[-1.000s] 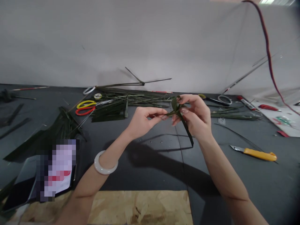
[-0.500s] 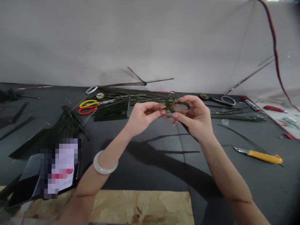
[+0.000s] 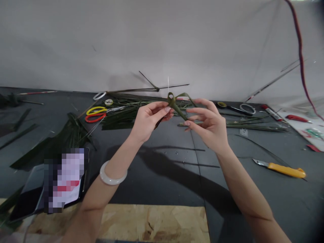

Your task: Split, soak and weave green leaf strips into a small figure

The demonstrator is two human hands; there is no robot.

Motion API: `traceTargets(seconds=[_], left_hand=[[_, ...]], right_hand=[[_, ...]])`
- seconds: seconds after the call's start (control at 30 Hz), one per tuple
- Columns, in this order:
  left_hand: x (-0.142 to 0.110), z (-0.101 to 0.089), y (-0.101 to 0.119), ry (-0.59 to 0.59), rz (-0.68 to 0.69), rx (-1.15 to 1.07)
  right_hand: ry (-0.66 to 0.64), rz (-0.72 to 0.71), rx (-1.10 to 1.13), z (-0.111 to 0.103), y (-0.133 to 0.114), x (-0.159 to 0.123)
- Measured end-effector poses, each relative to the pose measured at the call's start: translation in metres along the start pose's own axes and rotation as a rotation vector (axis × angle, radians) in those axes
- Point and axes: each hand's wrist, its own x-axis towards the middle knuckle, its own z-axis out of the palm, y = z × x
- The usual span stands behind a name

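A green leaf strip [image 3: 180, 110], folded into a small knot with a loop on top, is held up above the dark table. My left hand [image 3: 150, 119] pinches the knot between thumb and fingers. With thumb and index finger, my right hand [image 3: 209, 125] grips the lower end of the strip, its other fingers spread. From the knot a thin curved tail arches across to the right hand's fingers. A fine pale line stands up behind the loop. A white bangle [image 3: 113, 173] circles my left forearm.
Scissors [image 3: 96, 114] with red and yellow handles lie left, beside long green leaves [image 3: 118, 123]. A phone [image 3: 69, 182] rests at front left. On the right lies a yellow-handled knife [image 3: 286, 169], blade pointing left. A brown board [image 3: 157, 219] lines the near edge.
Both hands have drawn a little apart, the left one moving left with the knot. The strip now stretches between them, and its loop shows more plainly.
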Motion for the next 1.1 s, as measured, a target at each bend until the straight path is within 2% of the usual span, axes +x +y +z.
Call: traceTargets(seconds=[0.17,0.37,0.57,0.7,0.83,1.1], left_hand=[[0.002,0.0,0.002,0.026,-0.038,-0.091],[0.006,0.0,0.0,0.039,-0.083,-0.193],[0.01,-0.003,0.001,0.107,-0.114,-0.214],[0.008,-0.003,0.003,0.098,-0.08,-0.189],[0.005,0.001,0.004,0.104,-0.042,-0.147],[0.0,0.003,0.006,0.085,0.058,-0.068]], right_hand=[[-0.081,0.116,-0.096,-0.002,-0.001,0.001],[-0.17,0.193,-0.099,-0.008,0.003,0.003],[-0.221,0.178,-0.193,-0.019,0.002,0.005],[-0.244,0.157,-0.222,-0.026,-0.006,0.005],[-0.328,0.176,-0.211,-0.03,-0.012,0.004],[-0.412,0.148,-0.198,-0.041,-0.014,0.007]])
